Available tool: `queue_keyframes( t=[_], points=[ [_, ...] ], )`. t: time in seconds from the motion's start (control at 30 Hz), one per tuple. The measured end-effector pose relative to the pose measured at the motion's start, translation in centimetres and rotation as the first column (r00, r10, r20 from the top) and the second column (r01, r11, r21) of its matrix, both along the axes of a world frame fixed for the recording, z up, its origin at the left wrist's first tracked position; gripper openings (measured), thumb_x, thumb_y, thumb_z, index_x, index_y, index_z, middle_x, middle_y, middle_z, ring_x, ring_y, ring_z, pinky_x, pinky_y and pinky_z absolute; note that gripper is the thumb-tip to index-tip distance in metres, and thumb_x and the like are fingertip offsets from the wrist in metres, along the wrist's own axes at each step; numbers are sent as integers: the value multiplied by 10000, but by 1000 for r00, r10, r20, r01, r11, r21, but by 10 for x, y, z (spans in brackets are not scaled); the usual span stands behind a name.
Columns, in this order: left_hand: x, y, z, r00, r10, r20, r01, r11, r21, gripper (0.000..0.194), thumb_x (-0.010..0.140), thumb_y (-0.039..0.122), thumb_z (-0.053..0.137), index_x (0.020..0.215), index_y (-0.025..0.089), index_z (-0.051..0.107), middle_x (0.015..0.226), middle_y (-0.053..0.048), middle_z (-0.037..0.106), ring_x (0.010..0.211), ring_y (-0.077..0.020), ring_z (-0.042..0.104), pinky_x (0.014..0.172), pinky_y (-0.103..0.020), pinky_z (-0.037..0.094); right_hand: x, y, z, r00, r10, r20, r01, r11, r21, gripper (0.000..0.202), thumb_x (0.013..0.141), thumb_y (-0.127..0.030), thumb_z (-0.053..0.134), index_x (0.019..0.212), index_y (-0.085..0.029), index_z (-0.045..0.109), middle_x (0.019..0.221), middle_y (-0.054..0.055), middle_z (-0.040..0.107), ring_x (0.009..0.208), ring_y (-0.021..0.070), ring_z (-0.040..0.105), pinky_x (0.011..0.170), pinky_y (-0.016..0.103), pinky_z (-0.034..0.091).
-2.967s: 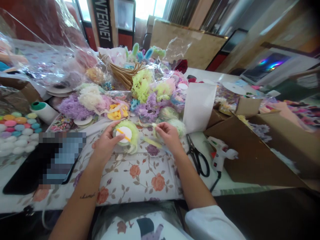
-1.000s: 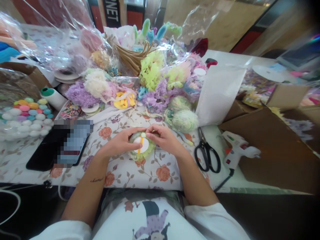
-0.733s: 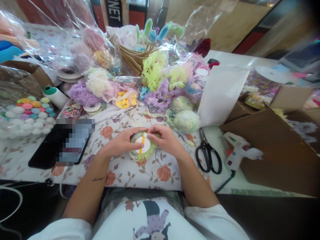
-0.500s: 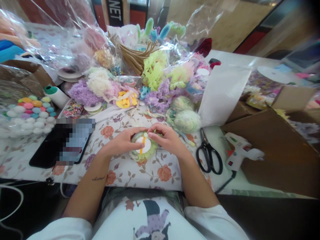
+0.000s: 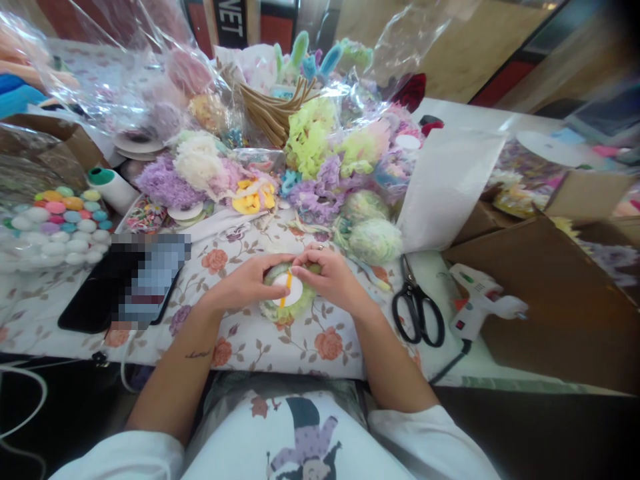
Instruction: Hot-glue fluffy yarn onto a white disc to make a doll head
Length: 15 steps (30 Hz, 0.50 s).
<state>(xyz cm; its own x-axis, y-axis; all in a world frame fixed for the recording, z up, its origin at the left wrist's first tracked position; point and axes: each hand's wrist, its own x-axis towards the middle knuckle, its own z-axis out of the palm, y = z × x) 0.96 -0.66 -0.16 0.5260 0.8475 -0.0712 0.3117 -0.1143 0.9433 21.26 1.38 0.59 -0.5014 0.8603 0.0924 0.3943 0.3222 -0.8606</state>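
Note:
Just above the flowered cloth, a round pale-green frilly piece (image 5: pixel 286 313) shows a white disc (image 5: pixel 296 291) at its centre, with a yellow strip (image 5: pixel 288 288) across the disc. My left hand (image 5: pixel 254 280) grips its left side, thumb lying on the disc and fingers curled behind. At the top edge my right hand (image 5: pixel 324 272) is closed, thumb and fingertips pinched by the upper end of the yellow strip. What exactly sits between those right fingertips is too small to make out.
Black-handled scissors (image 5: pixel 418 310) and a white glue gun (image 5: pixel 483 303) lie to the right, beside a cardboard box (image 5: pixel 560 307). Two phones (image 5: pixel 95 293) are at left. Yarn balls (image 5: pixel 375 237), purple frilly trim (image 5: pixel 320 197) and plastic bags crowd the back.
My right hand has shifted slightly left, its fingertips drawing closer together at the top of the disc. The left hand keeps its hold on the frilly piece.

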Motion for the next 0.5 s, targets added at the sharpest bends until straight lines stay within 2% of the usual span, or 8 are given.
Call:
queue_keyframes(
  t=[0.23, 0.5],
  points=[
    [-1, 1, -3, 1000, 16, -2, -16, 1000, 10, 630, 742, 209, 669, 1362, 222, 556, 1366, -53, 602, 1241, -293, 555, 1049, -361, 428, -4, -1, 6, 994, -109, 32, 113, 980, -161, 197, 770, -334, 648, 742, -151, 717, 653, -12, 531, 603, 109, 427, 563, 252, 324],
    [0, -1, -4, 998, 50, 49, -50, 999, -6, 649, 718, 186, 686, 1356, 226, 571, 1354, -63, 612, 1205, -297, 584, 1030, -368, 450, -7, 5, 15, 995, -77, 56, 90, 953, -289, 217, 723, -336, 666, 705, -124, 711, 610, -25, 507, 553, 88, 381, 504, 246, 276]
  ],
)
